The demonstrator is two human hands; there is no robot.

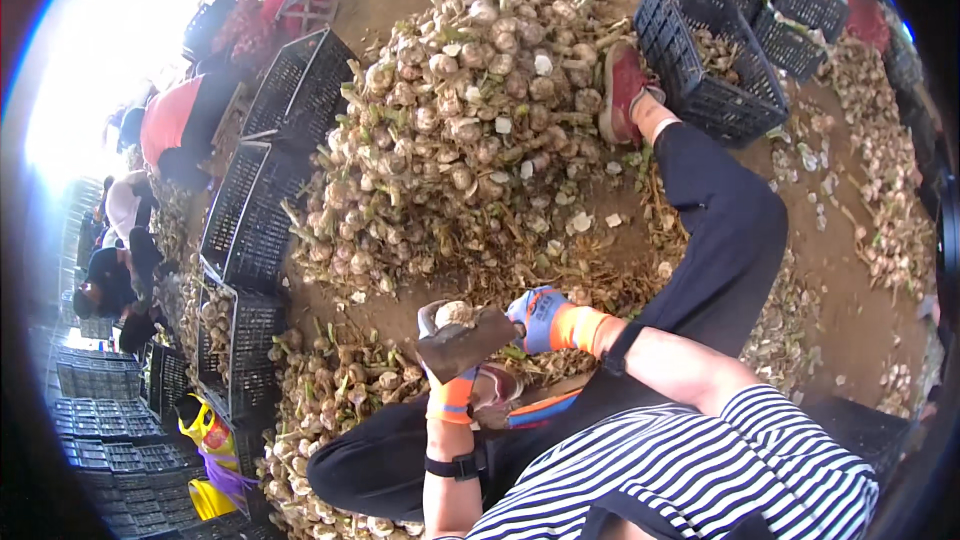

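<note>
My left hand (450,392), in a grey and orange glove, is closed around a pale garlic bulb (457,314). Part of that hand is hidden behind the broad, brown-stained blade of a knife (466,344). The knife's handle is in the fist of my right hand (543,320), which wears a blue and orange glove. The blade lies flat across the front of the left hand, just below the bulb. Whether the edge touches the bulb I cannot tell. Beyond both hands rises a large heap of garlic (470,110) with stems on.
Trimmed garlic (310,470) lies at my lower left. Black crates (255,200) line the left side; another crate (710,55) stands by my outstretched foot (622,95). Other people (175,125) are bent over at the far left. More garlic (890,190) spreads along the right.
</note>
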